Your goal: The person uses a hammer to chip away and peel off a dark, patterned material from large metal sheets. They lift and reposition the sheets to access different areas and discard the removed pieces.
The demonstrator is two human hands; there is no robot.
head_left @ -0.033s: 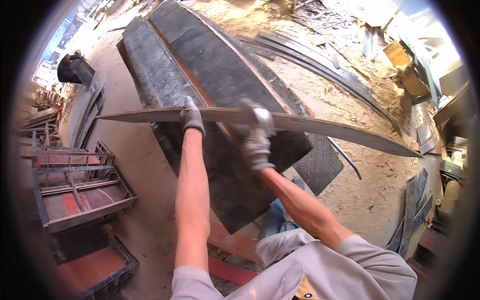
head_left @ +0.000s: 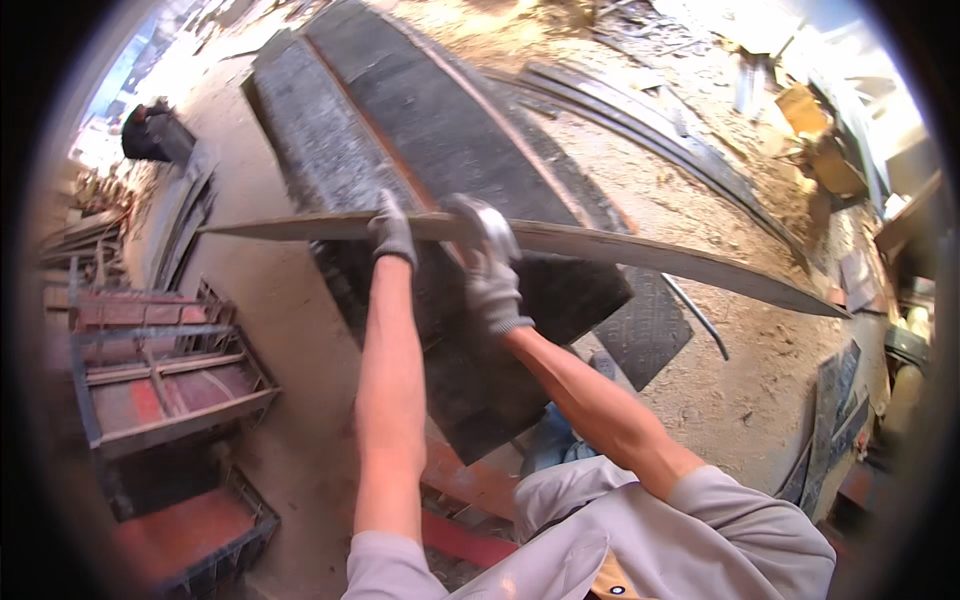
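Fingers of our gloved left hand grip the long wooden strip, which spans crosswise over the dark panels. It looks stiff, fairly light and rough-edged; gripping either side of its middle should balance it best. Further right, our right hand seems wrapped around a curved silvery tool, kind unclear, at the strip.

The right hand in a grey knit glove has moved leftward along the long, narrow grey-brown board, bringing its fingers closer to the left hand in a grey knit glove. The rounded silvery tool, probably metal though blurred, has travelled too, now reaching left of those fingers; more board lies bare to their right.
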